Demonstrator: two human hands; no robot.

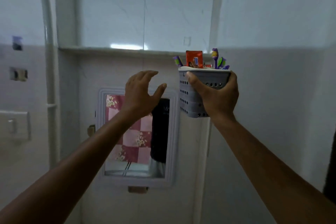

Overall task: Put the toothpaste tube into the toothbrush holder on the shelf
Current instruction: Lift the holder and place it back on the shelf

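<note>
Head view: right hand [216, 94] is gripping the holder [189, 100] around its front, lifted just below the shelf [109, 49]. Left hand [141, 94] is hovering open, holding nothing. The tube [194, 59] is already sitting upright in the holder, orange end up. Judging it light, soft, squashable; pinching the flat crimped end looks safest. Count: 1 tube, 1 holder, at least 3 toothbrushes [215, 58], 2 hands.

Toothbrush holder [189, 96]: grey matt plastic, perforated. Toothpaste tube [194, 59]: orange, glossy. Toothbrushes [215, 58]: purple and green plastic. Shelf [116, 50] and niche tiles [112, 14]: pale, glossy, reflective. Mirror [136, 136]: white ribbed plastic frame. Pipe [49, 56]: smooth white
</note>
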